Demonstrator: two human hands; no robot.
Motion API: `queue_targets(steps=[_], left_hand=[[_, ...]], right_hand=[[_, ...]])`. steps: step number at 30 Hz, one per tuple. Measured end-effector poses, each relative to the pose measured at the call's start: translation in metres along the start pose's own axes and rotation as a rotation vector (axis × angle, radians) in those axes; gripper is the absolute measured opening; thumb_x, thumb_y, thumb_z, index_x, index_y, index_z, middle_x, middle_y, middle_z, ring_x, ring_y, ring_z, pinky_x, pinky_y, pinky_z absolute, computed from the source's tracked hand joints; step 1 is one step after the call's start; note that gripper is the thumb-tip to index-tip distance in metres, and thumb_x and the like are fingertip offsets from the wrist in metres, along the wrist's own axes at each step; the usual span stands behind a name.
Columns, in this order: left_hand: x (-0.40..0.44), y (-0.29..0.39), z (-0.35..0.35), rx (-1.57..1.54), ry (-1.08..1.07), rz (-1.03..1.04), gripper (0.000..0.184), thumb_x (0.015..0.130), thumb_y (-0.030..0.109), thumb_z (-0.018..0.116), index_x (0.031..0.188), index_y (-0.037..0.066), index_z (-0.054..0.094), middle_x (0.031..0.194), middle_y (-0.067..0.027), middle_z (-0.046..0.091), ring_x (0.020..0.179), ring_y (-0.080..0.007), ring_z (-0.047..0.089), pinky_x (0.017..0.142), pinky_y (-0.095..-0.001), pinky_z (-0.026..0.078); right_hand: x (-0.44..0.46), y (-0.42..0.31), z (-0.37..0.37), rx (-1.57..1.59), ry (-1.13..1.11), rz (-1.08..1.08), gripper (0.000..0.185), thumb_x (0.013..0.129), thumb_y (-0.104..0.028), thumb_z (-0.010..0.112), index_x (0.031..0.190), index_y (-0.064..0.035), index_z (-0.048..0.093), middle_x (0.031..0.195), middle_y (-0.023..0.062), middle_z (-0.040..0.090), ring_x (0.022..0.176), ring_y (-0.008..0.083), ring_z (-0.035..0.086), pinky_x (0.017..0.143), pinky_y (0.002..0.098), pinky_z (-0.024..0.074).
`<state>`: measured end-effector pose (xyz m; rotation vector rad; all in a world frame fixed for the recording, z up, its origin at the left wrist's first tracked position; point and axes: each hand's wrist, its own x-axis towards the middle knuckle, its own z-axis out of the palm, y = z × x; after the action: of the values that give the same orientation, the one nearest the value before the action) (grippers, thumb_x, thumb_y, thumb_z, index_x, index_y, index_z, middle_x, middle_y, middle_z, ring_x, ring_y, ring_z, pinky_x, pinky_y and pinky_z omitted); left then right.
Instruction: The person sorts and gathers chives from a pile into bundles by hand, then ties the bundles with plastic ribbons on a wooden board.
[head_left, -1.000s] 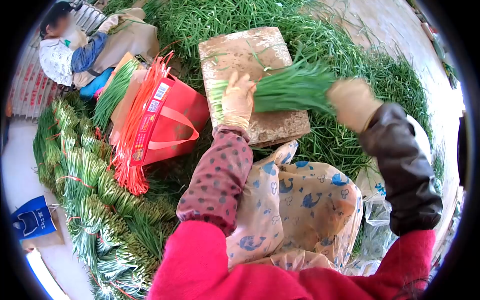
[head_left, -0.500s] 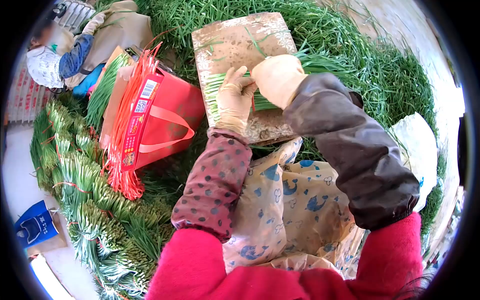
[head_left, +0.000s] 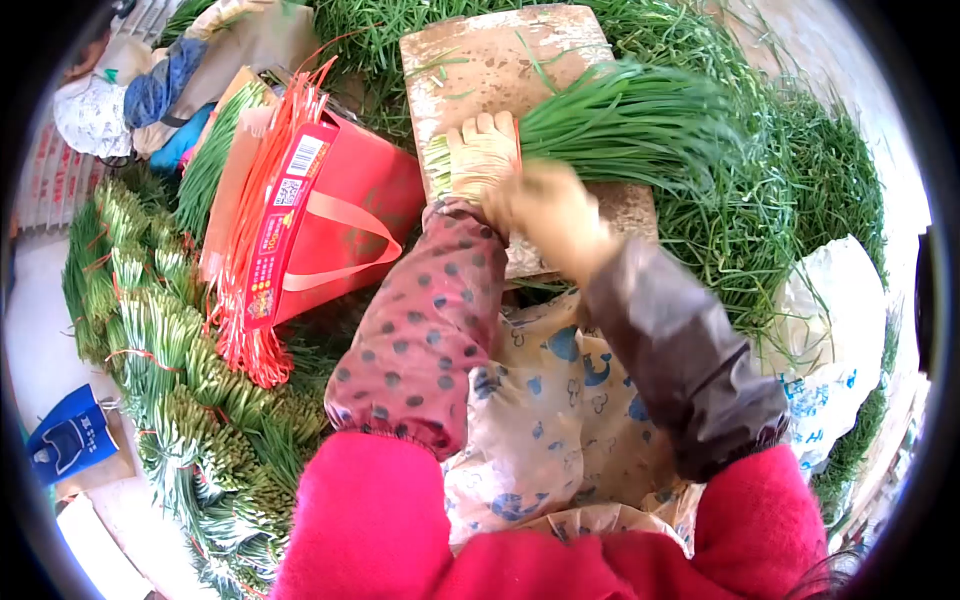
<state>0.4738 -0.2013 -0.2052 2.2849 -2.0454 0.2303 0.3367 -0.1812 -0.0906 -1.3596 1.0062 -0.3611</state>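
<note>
A bunch of long green chives [head_left: 625, 120] lies across a worn board [head_left: 500, 55], pale stem ends to the left and leaves fanned out to the right. My gloved left hand [head_left: 482, 155] is closed over the stems, pressing them on the board. A bit of red tie shows beside its fingers. My gloved right hand [head_left: 555, 215] is smeared by motion at the board's near side, close to my left wrist; its fingers cannot be made out.
Left of the board stands a red bag [head_left: 365, 185] with red tie strips [head_left: 262, 215] along its side. Tied chive bundles [head_left: 190, 400] are piled at left. Loose greens [head_left: 800, 190] surround the board. A white plastic bag [head_left: 835, 300] lies at right. A co-worker [head_left: 150, 90] sits upper left.
My right hand has come down from the bunch toward my left wrist. My left hand now lies over the stems, and the leaves spread more fully to the right.
</note>
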Motion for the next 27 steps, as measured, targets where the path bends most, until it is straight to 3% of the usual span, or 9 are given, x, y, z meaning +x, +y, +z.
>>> queue_targets(steps=[2, 5, 7, 8, 11, 15, 17, 21, 27], left_hand=[[-0.011, 0.014, -0.036, -0.027, 0.028, -0.012, 0.046, 0.064, 0.026, 0.072, 0.101, 0.011, 0.049, 0.1, -0.0089, 0.054, 0.097, -0.0269, 0.053, 0.085, -0.0451, 0.039], [0.004, 0.007, -0.037, -0.049, -0.214, -0.027, 0.04, 0.072, 0.028, 0.066, 0.104, 0.01, 0.05, 0.106, -0.0103, 0.056, 0.103, -0.0285, 0.054, 0.085, -0.0522, 0.04], [0.006, 0.008, -0.035, -0.041, -0.359, -0.086, 0.051, 0.09, 0.035, 0.048, 0.133, 0.008, 0.042, 0.137, -0.0146, 0.047, 0.129, -0.0318, 0.042, 0.101, -0.0645, 0.027], [-0.002, 0.007, -0.022, 0.017, -0.195, -0.024, 0.064, 0.091, 0.044, 0.046, 0.143, 0.011, 0.032, 0.143, -0.0145, 0.041, 0.136, -0.0307, 0.034, 0.105, -0.0644, 0.021], [-0.01, 0.043, 0.021, -1.358, 0.514, -0.173, 0.068, 0.089, 0.048, 0.047, 0.145, 0.012, 0.03, 0.142, -0.0133, 0.041, 0.137, -0.0301, 0.033, 0.104, -0.0652, 0.021], [-0.03, 0.05, 0.038, -1.328, 0.512, -0.307, 0.063, 0.091, 0.041, 0.042, 0.145, 0.01, 0.029, 0.142, -0.0132, 0.04, 0.133, -0.0295, 0.037, 0.101, -0.0641, 0.026], [-0.037, 0.032, 0.012, 0.152, 0.016, -0.023, 0.061, 0.091, 0.038, 0.039, 0.142, 0.006, 0.03, 0.137, -0.0135, 0.043, 0.129, -0.0302, 0.04, 0.099, -0.062, 0.03], [-0.024, 0.042, -0.052, 0.107, -0.169, 0.012, 0.103, 0.056, 0.043, 0.083, 0.137, 0.006, 0.033, 0.116, -0.0091, 0.048, 0.117, -0.0283, 0.046, 0.095, -0.0573, 0.036], [-0.013, 0.04, -0.067, -0.027, -0.426, -0.039, 0.118, 0.057, 0.043, 0.085, 0.147, 0.012, 0.016, 0.141, -0.0135, 0.034, 0.134, -0.0334, 0.031, 0.101, -0.0656, 0.027]], right_hand=[[-0.031, 0.024, -0.011, 0.151, -0.067, 0.314, 0.029, 0.084, -0.026, 0.063, 0.097, -0.0002, 0.068, 0.081, 0.0127, 0.064, 0.076, 0.0177, 0.06, 0.072, 0.0309, 0.048], [-0.034, -0.001, -0.019, 0.036, 0.055, 0.002, 0.031, 0.083, -0.028, 0.063, 0.099, -0.0026, 0.067, 0.086, 0.016, 0.065, 0.08, 0.0266, 0.063, 0.075, 0.0351, 0.0487], [-0.026, -0.036, -0.016, -0.054, 0.215, -0.063, 0.027, 0.085, -0.029, 0.059, 0.098, -0.0067, 0.068, 0.096, 0.0176, 0.065, 0.092, 0.0347, 0.063, 0.08, 0.039, 0.0487], [-0.024, -0.051, -0.018, -0.058, 0.205, -0.046, 0.026, 0.086, -0.021, 0.062, 0.103, -0.0022, 0.066, 0.087, 0.0096, 0.068, 0.084, 0.0143, 0.063, 0.076, 0.027, 0.0486], [-0.023, -0.072, -0.016, -0.097, 0.241, -0.081, 0.025, 0.086, -0.022, 0.062, 0.104, -0.0048, 0.067, 0.088, 0.0108, 0.068, 0.086, 0.0189, 0.064, 0.078, 0.0285, 0.0486], [-0.014, -0.047, 0.001, 0.013, 0.359, -0.2, 0.025, 0.087, -0.025, 0.062, 0.102, -0.0056, 0.066, 0.092, 0.0132, 0.067, 0.088, 0.024, 0.065, 0.081, 0.0302, 0.048], [-0.043, -0.047, -0.013, -0.162, 0.237, -0.011, 0.027, 0.089, -0.026, 0.061, 0.1, -0.003, 0.065, 0.093, 0.0141, 0.067, 0.089, 0.0238, 0.065, 0.082, 0.0319, 0.0476], [-0.067, 0.075, 0.002, -0.119, 0.262, 0.057, 0.023, 0.088, -0.024, 0.058, 0.096, -0.0033, 0.065, 0.092, 0.0195, 0.065, 0.089, 0.037, 0.062, 0.077, 0.0407, 0.0489], [-0.084, 0.066, -0.012, -0.327, 0.067, -0.09, 0.024, 0.084, -0.024, 0.059, 0.099, -0.0056, 0.066, 0.099, 0.0193, 0.064, 0.096, 0.0362, 0.061, 0.084, 0.0388, 0.0493]])
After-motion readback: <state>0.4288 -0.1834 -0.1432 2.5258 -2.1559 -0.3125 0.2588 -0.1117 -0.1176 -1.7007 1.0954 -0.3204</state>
